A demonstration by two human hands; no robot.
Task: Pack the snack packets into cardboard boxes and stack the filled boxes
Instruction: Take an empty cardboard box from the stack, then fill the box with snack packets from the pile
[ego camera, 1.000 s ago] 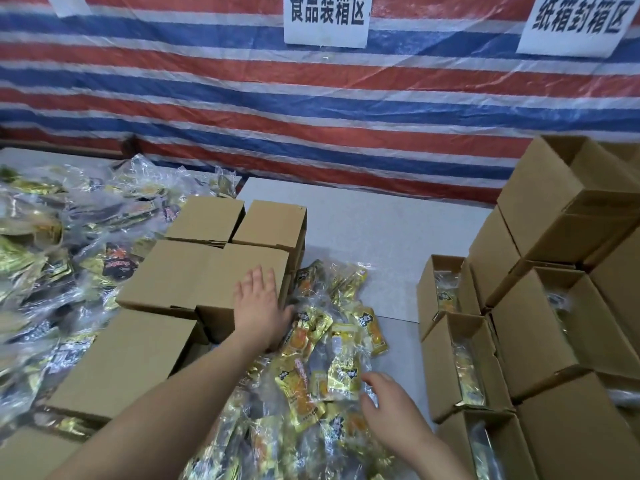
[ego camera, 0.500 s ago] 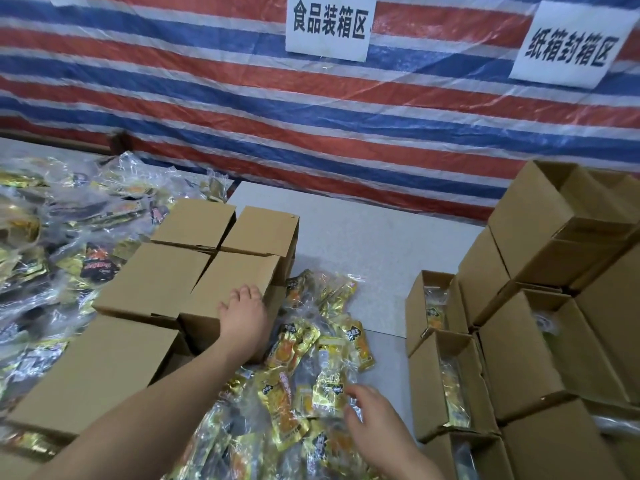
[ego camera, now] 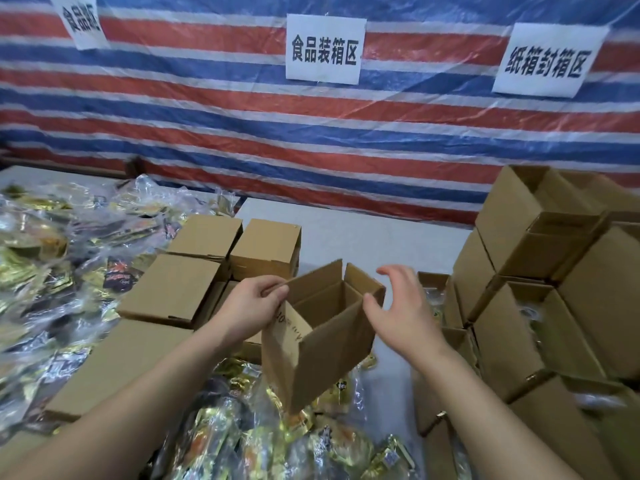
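Box (ego camera: 325,344) at centre frame, open end up, held tilted above a heap of snack packets (ego camera: 277,441) along the bottom edge. The left hand (ego camera: 256,306), just left of the box, pinches its upper left flap between curled fingers and thumb. The right hand (ego camera: 398,306) hovers at the box's right corner, fingers spread and relaxed, thumb near the cardboard; whether it touches cannot be told. Closed boxes (ego camera: 180,292) lie at centre left, with more packets (ego camera: 52,258) heaped at far left. Stacked boxes (ego camera: 540,306), several showing packets inside, fill the right side. A grey tabletop (ego camera: 363,237) shows beyond, and three paper signs (ego camera: 325,50) hang on a striped tarp (ego camera: 311,133) behind.
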